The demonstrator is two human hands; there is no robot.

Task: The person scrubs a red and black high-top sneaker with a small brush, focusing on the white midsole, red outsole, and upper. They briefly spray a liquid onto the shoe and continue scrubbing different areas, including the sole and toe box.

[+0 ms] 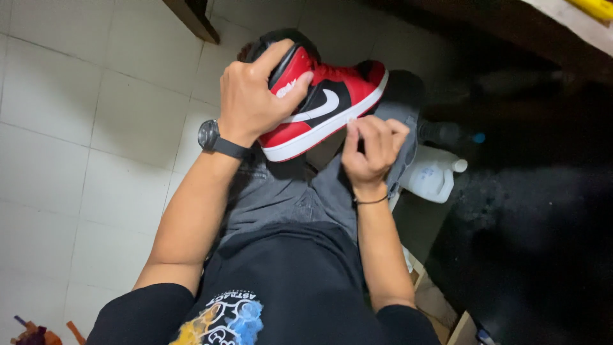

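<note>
Head view: left hand (252, 96) grips the sneaker (322, 105) by its heel; right hand (370, 150) pinches a grey cloth (402, 137) at its white sole, apparently mid-wipe.

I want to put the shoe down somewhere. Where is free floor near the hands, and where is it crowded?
The white tiled floor beside the left hand and forearm is bare, as far as the dark furniture leg. Past the right hand it is crowded: a white plastic jug stands there, and the dark area behind it is hard to read. The sneaker is over the lap.
</note>
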